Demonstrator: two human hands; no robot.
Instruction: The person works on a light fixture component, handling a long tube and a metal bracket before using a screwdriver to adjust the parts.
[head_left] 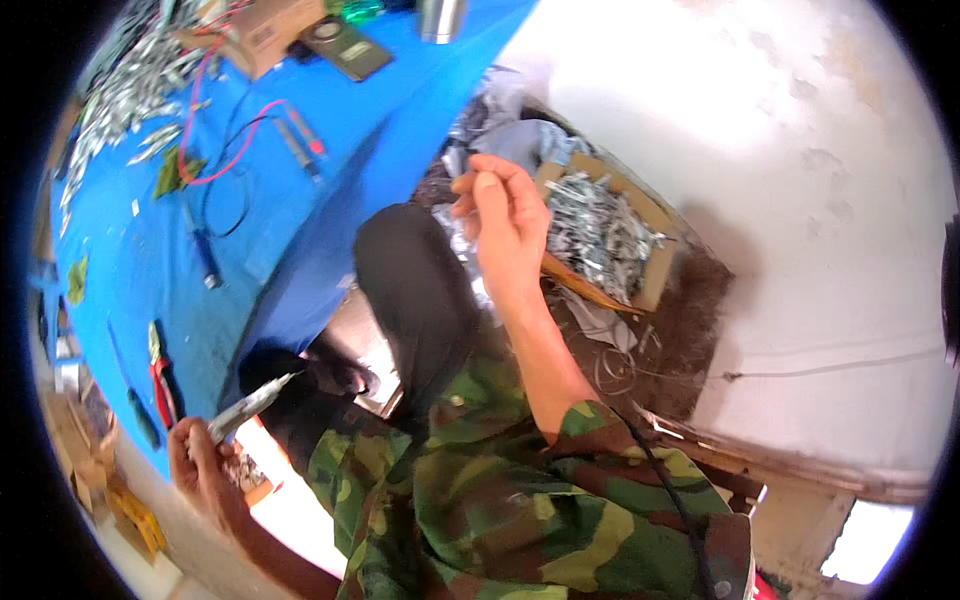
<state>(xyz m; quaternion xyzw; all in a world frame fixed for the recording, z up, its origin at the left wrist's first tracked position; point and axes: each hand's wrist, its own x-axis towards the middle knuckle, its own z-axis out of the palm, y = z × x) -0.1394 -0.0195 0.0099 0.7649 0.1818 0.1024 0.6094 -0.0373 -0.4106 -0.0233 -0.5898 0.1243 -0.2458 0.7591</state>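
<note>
The two hands are well apart: the left hand (pixel 203 470) is closed on a slim, light-grey, pointed tool (pixel 250 407) beside the lower corner of the blue-covered table (pixel 110 270), near red-handled metal pliers (pixel 161 385). The right hand (pixel 512 222), fingers curled, is raised beyond the table's right edge; whether it grips anything cannot be told.

- Shirt (pixel 500 480): camouflage, in light green, dark green, brown and black.
- Trousers (pixel 415 265): plain black.
- Held tool (pixel 248 408): pale silvery grey.
- Cloth (pixel 120 250): plain bright blue.
- Pliers (pixel 160 385): red on the handles.
- Screwdriver (pixel 143 418): dark green handle.
- Lead (pixel 204 182): pinkish red.
- Leaf (pixel 77 282): green.
- Strips (pixel 598 235): silvery.
- Box (pixel 660 275): tan.
- Cup (pixel 441 20): silver.
- Wall (pixel 830 290): white, with faint beige patches.
</note>
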